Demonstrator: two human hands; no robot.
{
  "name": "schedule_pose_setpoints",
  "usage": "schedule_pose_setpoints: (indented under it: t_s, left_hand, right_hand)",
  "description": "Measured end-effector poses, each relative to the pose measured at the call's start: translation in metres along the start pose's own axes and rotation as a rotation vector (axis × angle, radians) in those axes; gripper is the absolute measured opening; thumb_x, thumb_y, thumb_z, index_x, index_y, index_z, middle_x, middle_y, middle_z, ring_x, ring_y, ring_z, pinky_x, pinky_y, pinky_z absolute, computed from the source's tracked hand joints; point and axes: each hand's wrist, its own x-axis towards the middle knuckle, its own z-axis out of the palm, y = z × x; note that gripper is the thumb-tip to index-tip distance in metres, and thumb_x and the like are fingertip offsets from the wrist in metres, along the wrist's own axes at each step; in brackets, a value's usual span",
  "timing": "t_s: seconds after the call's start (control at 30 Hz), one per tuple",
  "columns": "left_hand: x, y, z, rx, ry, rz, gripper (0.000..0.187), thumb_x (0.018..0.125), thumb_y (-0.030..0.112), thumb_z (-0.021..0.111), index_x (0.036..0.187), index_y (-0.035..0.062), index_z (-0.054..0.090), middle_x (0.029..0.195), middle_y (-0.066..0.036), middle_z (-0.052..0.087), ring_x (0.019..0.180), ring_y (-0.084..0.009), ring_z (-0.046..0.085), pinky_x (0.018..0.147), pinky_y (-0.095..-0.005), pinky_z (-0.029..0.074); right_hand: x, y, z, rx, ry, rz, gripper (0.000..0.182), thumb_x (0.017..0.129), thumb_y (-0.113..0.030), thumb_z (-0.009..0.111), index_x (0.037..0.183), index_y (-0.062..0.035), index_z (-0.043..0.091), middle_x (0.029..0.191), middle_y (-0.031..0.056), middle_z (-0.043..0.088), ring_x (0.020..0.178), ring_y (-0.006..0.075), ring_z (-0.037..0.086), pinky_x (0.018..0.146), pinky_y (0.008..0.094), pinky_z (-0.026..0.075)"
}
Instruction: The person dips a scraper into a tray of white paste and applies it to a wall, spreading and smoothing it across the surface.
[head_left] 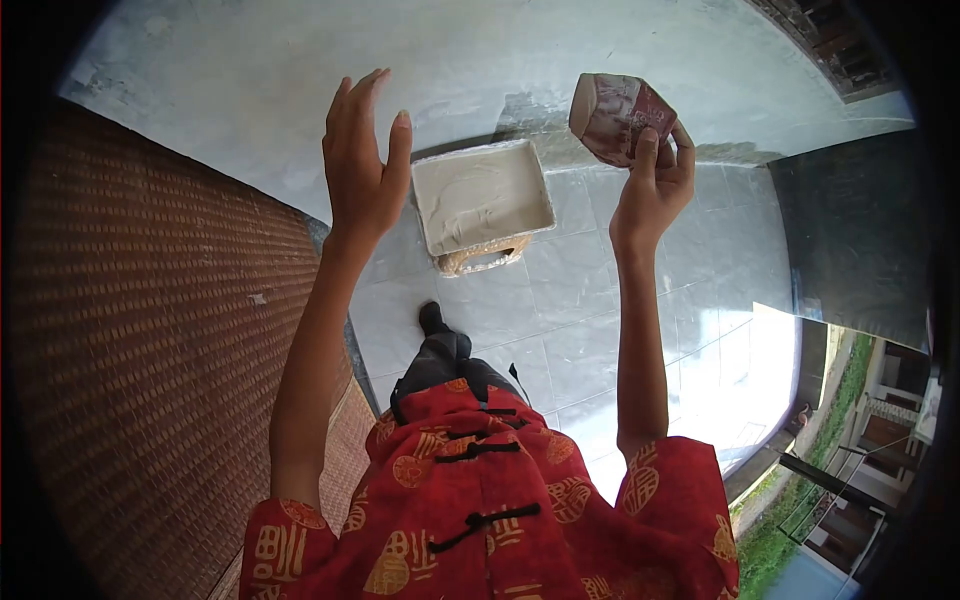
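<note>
My right hand (652, 195) grips a dark red, angular putty scraper (622, 118) by its lower right corner, thumb on the near face. Pale smears cover part of the scraper, and some light lettering shows near the fingers. It is held up in front of the pale wall (460, 70). Raised on the other side, my left hand (362, 165) is empty, its fingers stretched and the thumb apart. Between the hands and lower down, a shallow rectangular tray (549, 205) holds creamy white putty (480, 195) with swirled marks on its surface.
The tray rests on a small stool-like support (485, 258) on grey floor tiles (580, 290). A woven brown panel (170, 330) stands along the left. To the right are a dark panel (850, 230) and a bright opening onto grass (800, 510).
</note>
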Motion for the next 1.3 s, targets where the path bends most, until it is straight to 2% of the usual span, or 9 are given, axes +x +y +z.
schedule_pose_setpoints:
  t_s: [0.27,0.53,0.63,0.73,0.83,0.93,1.0,1.23,1.3]
  left_hand:
    - [-0.099,-0.028,0.078,-0.020,-0.212,-0.358,0.045,0.099,0.025,0.050,0.139,0.0067,0.046,0.141,-0.014,0.051,0.139,-0.0408,0.035,0.113,-0.0521,0.029]
    - [-0.209,-0.021,0.137,0.070,-0.352,-0.602,0.046,0.097,0.023,0.053,0.139,0.0046,0.045,0.139,-0.019,0.050,0.137,-0.0432,0.037,0.111,-0.0529,0.030]
    - [-0.236,-0.022,0.158,0.070,-0.342,-0.716,0.046,0.097,0.023,0.054,0.138,0.0042,0.045,0.139,-0.019,0.051,0.136,-0.0438,0.038,0.111,-0.0520,0.031]
    - [-0.261,-0.029,0.174,0.033,-0.324,-0.813,0.046,0.097,0.023,0.055,0.138,0.0042,0.046,0.138,-0.020,0.051,0.136,-0.0439,0.038,0.111,-0.0507,0.032]
    - [-0.285,-0.042,0.190,0.041,-0.324,-0.874,0.047,0.096,0.022,0.056,0.137,0.0020,0.045,0.136,-0.021,0.051,0.134,-0.0435,0.040,0.111,-0.0491,0.032]
    - [-0.310,-0.053,0.202,0.029,-0.275,-1.008,0.049,0.096,0.023,0.056,0.137,-0.0010,0.043,0.137,-0.022,0.049,0.133,-0.0417,0.041,0.111,-0.0480,0.032]
    - [-0.325,-0.060,0.210,0.030,-0.258,-1.080,0.058,0.098,0.029,0.055,0.143,-0.0022,0.036,0.143,-0.023,0.040,0.135,-0.0365,0.039,0.113,-0.0445,0.031]
    - [-0.357,-0.064,0.250,-0.071,-0.103,-1.352,0.071,0.095,0.036,0.061,0.144,-0.0060,0.031,0.140,-0.029,0.042,0.135,-0.0395,0.039,0.112,-0.0462,0.031]
    - [-0.358,-0.064,0.261,-0.246,-0.026,-1.529,0.076,0.093,0.040,0.063,0.144,-0.0067,0.030,0.141,-0.029,0.042,0.135,-0.0385,0.040,0.112,-0.0446,0.031]
  right_hand:
    - [-0.026,0.120,-0.030,-0.291,-0.165,0.201,0.024,0.098,-0.006,0.057,0.121,0.0011,0.058,0.097,0.0154,0.072,0.087,0.0127,0.066,0.076,0.0262,0.050]
    - [-0.059,0.236,-0.041,-0.562,-0.551,0.313,0.022,0.094,-0.003,0.060,0.115,-0.0038,0.064,0.100,0.0179,0.072,0.096,0.0247,0.071,0.078,0.0343,0.053]
    - [-0.065,0.264,-0.039,-0.526,-0.663,0.249,0.023,0.093,-0.001,0.060,0.115,-0.0037,0.063,0.101,0.0204,0.072,0.100,0.0311,0.070,0.080,0.0361,0.054]
    - [-0.071,0.293,-0.037,-0.567,-0.746,0.179,0.023,0.092,-0.001,0.059,0.115,-0.0041,0.063,0.101,0.0205,0.071,0.100,0.0320,0.070,0.080,0.0370,0.054]
    - [-0.077,0.315,-0.035,-0.579,-0.841,0.211,0.026,0.091,0.000,0.062,0.116,-0.0048,0.064,0.103,0.0175,0.072,0.103,0.0273,0.070,0.084,0.0344,0.054]
    - [-0.085,0.336,-0.031,-0.595,-0.929,0.207,0.027,0.090,0.003,0.060,0.116,-0.0048,0.064,0.104,0.0168,0.072,0.103,0.0277,0.070,0.084,0.0348,0.054]
    - [-0.090,0.347,-0.029,-0.590,-0.965,0.206,0.027,0.090,0.004,0.059,0.116,-0.0052,0.064,0.103,0.0166,0.072,0.102,0.0281,0.070,0.083,0.0350,0.055]
    - [-0.091,0.378,-0.028,-0.634,-1.043,0.183,0.027,0.089,0.008,0.056,0.111,-0.0055,0.065,0.102,0.0177,0.071,0.098,0.0308,0.070,0.079,0.0391,0.056]
    - [-0.090,0.386,-0.030,-0.649,-1.061,0.164,0.028,0.088,0.008,0.056,0.111,-0.0056,0.065,0.101,0.0177,0.071,0.097,0.0314,0.070,0.078,0.0393,0.056]
